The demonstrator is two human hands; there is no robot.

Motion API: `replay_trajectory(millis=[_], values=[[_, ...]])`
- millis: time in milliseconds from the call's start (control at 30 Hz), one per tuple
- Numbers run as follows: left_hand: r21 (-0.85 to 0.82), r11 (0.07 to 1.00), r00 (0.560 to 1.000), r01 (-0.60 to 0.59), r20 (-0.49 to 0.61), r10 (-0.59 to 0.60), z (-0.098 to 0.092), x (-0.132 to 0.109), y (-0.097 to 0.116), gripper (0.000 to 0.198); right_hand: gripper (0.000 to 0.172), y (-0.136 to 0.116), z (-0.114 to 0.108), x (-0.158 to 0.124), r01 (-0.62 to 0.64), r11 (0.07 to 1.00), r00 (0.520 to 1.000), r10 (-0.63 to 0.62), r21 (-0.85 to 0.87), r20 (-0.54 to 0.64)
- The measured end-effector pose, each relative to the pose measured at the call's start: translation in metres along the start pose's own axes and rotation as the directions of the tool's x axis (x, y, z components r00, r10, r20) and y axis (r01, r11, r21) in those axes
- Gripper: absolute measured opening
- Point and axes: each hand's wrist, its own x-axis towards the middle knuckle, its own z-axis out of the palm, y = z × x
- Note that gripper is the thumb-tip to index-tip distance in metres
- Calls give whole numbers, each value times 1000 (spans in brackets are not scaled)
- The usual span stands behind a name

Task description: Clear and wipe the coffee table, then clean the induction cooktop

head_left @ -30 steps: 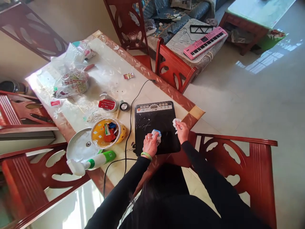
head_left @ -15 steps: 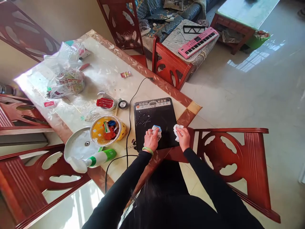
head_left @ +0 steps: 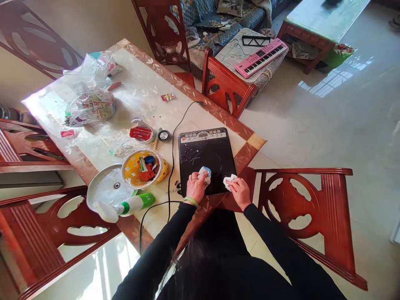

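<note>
A black induction cooktop (head_left: 203, 156) lies at the table's near corner, with whitish drops over the upper left of its glass. My left hand (head_left: 195, 187) is closed on a small folded white and blue cloth (head_left: 205, 171), pressed to the lower middle of the glass. Over the cooktop's lower right corner, my right hand (head_left: 241, 192) pinches a crumpled white tissue (head_left: 230, 181); whether the tissue touches the surface I cannot tell. A black cord (head_left: 172, 166) runs along the cooktop's left side.
Left of the cord stand a yellow bowl (head_left: 127, 183) of small items, a pale round lid (head_left: 100, 185) and a green-white spray bottle (head_left: 134, 204) lying across it. Plastic bags (head_left: 90, 104) sit farther back. Wooden chairs (head_left: 308, 200) surround the table (head_left: 140, 79).
My right hand has brought the tissue left and down, from the cooktop's right edge to its lower right corner. My left hand has shifted slightly down the glass with the cloth.
</note>
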Motion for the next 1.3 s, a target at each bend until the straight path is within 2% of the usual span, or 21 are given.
replay_trajectory(millis=[67,167,233,333,433,533,600,667,733,767,833,933,1000,1067,1167,1200,1233,1300], values=[[1,1000,1000,17,-16,-17,0,-7,-5,56,22,-1,1,0,-5,1000,1000,5,-21,-15],[5,999,999,48,-6,-48,-1,-7,-3,58,23,-15,17,14,-50,997,998,48,-52,-49],[4,999,999,46,4,-46,-2,-3,0,59,21,-25,25,13,-29,999,1000,29,-42,12],[-12,1000,1000,26,-4,-26,-1,0,-1,59,18,-22,16,-1,24,999,996,-20,-48,84],[-21,999,1000,28,0,-28,2,1,-3,59,20,-3,0,3,-36,991,999,32,-128,-35],[-20,999,999,42,0,-42,3,1,-4,61,23,0,4,17,-97,986,990,81,-139,-118],[-19,999,999,44,2,-44,2,1,-2,60,22,-9,11,8,-70,992,996,63,-108,-66],[-20,999,999,40,7,-40,0,1,-1,59,21,-16,12,-16,-38,996,999,37,-77,-5],[-20,999,999,40,12,-40,-2,1,0,58,19,-12,6,-35,-59,997,998,58,-54,-21],[-19,999,999,41,14,-41,-3,1,0,57,19,-7,3,-35,-93,995,994,90,-40,-56],[-13,999,999,46,12,-46,-3,1,1,57,18,9,-1,-15,-179,984,974,180,15,-137],[-1,999,999,43,7,-43,-2,2,1,57,21,30,7,39,-321,936,902,349,148,-253],[6,999,999,39,8,-39,-1,3,1,58,21,33,14,51,-358,908,865,410,218,-290],[11,999,999,34,8,-34,1,3,0,60,21,29,15,28,-350,900,862,418,260,-286],[19,999,1000,27,-4,-27,3,3,-1,59,20,19,10,-30,-345,888,862,428,304,-272],[21,999,1000,25,-8,-25,3,4,-2,59,20,18,8,-41,-351,883,857,437,312,-272],[23,999,1000,24,-11,-24,4,4,-2,58,20,18,7,-45,-355,881,855,441,313,-271],[25,999,1000,21,-16,-21,4,4,-2,58,20,20,9,-31,-360,882,856,442,303,-269]])
